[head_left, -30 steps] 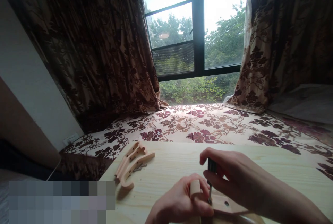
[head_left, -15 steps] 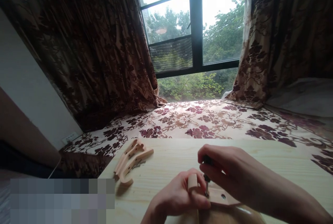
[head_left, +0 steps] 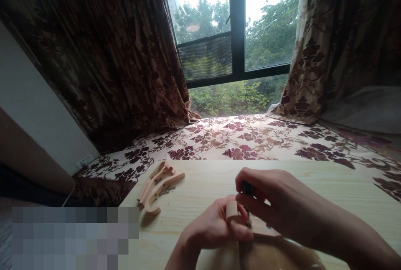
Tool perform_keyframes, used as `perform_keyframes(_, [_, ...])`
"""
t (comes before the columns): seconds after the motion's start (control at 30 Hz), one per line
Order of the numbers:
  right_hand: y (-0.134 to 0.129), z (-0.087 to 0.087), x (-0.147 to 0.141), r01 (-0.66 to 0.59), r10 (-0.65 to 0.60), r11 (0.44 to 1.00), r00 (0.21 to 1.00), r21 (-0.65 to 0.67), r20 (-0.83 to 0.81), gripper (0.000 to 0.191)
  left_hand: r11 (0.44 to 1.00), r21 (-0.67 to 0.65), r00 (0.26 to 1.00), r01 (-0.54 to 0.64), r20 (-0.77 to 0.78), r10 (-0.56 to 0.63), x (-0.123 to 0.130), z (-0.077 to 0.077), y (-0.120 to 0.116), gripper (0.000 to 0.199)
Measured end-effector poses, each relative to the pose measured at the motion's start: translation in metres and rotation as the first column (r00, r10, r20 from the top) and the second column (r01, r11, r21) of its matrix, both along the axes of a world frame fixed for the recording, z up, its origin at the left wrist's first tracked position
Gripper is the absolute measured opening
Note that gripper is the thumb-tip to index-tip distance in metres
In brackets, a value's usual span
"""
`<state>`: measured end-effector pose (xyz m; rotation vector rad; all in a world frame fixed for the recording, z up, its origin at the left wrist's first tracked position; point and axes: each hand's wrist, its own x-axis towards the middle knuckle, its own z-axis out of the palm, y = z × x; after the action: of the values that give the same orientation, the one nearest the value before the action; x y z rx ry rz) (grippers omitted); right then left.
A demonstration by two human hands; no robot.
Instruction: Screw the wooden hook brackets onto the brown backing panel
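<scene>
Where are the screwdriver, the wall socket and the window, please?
Screwdriver [head_left: 247,189]: head view, on its handle.
Wall socket [head_left: 84,161]: head view, on its plate.
Window [head_left: 238,23]: head view, on its middle post.

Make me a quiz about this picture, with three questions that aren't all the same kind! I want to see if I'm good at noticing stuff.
1. Which of the person's hands holds the screwdriver?

2. Fill in the gap: the loose curved wooden pieces lie to the ____ of the person's left hand.

3. Choose one. What pattern is on the cloth below the window?
A. Stripes
B. Flowers
C. Dots

Key:
1. The right hand.
2. Left.
3. B, flowers.
</scene>
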<state>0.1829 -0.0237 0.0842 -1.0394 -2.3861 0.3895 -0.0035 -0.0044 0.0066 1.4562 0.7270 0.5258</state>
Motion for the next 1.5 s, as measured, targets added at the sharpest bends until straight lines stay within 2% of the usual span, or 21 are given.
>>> perform_keyframes(0.17, [0.0078, -0.0069, -0.0007, 0.141, -0.143, 0.989, 0.989, 0.041, 0.044, 0.020, 1.000, 0.019, 1.000, -0.015, 0.009, 0.015, -0.0009, -0.0007, -0.0021, 0.025])
perform_keyframes(0.33, [0.0065, -0.0072, 0.0041, 0.078, -0.078, 0.995, 0.997, 0.059, -0.006, 0.007, 0.999, 0.023, 0.999, -0.032, 0.018, 0.032, 0.0003, 0.0003, -0.0026, 0.025])
perform_keyframes(0.4, [0.0059, -0.0065, 0.0045, 0.060, -0.059, 0.997, 0.998, 0.047, -0.022, 0.008, 0.999, 0.028, 0.999, -0.041, 0.015, 0.040, 0.0003, 0.0003, -0.0017, 0.025])
perform_keyframes(0.63, [0.0080, -0.0072, 0.0042, 0.148, -0.148, 0.988, 0.989, 0.051, 0.014, 0.017, 0.999, 0.019, 0.999, -0.038, -0.002, 0.038, 0.0000, 0.0007, -0.0018, 0.023])
perform_keyframes(0.77, [0.0020, -0.0037, 0.0033, 0.020, -0.019, 1.000, 1.000, 0.007, -0.022, 0.007, 1.000, 0.007, 1.000, -0.019, 0.001, 0.019, 0.0003, 0.0018, -0.0015, 0.021])
perform_keyframes(0.83, [0.0006, -0.0035, 0.0019, -0.003, 0.003, 1.000, 1.000, -0.009, -0.028, 0.010, 1.000, 0.001, 1.000, -0.012, 0.004, 0.012, 0.0006, 0.0020, -0.0014, 0.020])
perform_keyframes(1.03, [0.0071, -0.0076, -0.0015, 0.135, -0.137, 0.989, 0.990, 0.065, 0.027, 0.022, 0.999, 0.007, 0.999, -0.033, 0.038, 0.032, 0.0024, 0.0032, -0.0028, 0.023])
perform_keyframes(1.2, [0.0057, -0.0045, 0.0008, 0.055, -0.053, 0.997, 0.998, 0.056, -0.030, 0.008, 0.999, 0.007, 0.999, -0.032, 0.042, 0.032, 0.0023, 0.0030, -0.0024, 0.023])
perform_keyframes(1.27, [0.0052, -0.0032, 0.0001, 0.037, -0.036, 0.998, 0.999, 0.055, -0.033, 0.010, 1.000, 0.000, 0.999, -0.030, 0.037, 0.030, 0.0013, 0.0016, -0.0015, 0.023])
perform_keyframes(1.43, [0.0083, -0.0036, -0.0025, 0.151, -0.152, 0.984, 0.988, 0.090, 0.012, 0.022, 1.000, -0.002, 1.000, -0.020, 0.016, 0.020, -0.0003, -0.0003, 0.0001, 0.022])
perform_keyframes(1.5, [0.0076, -0.0029, -0.0011, 0.151, -0.153, 0.983, 0.988, 0.109, 0.015, 0.022, 1.000, 0.000, 1.000, -0.019, 0.019, 0.019, 0.0001, 0.0010, -0.0001, 0.022])
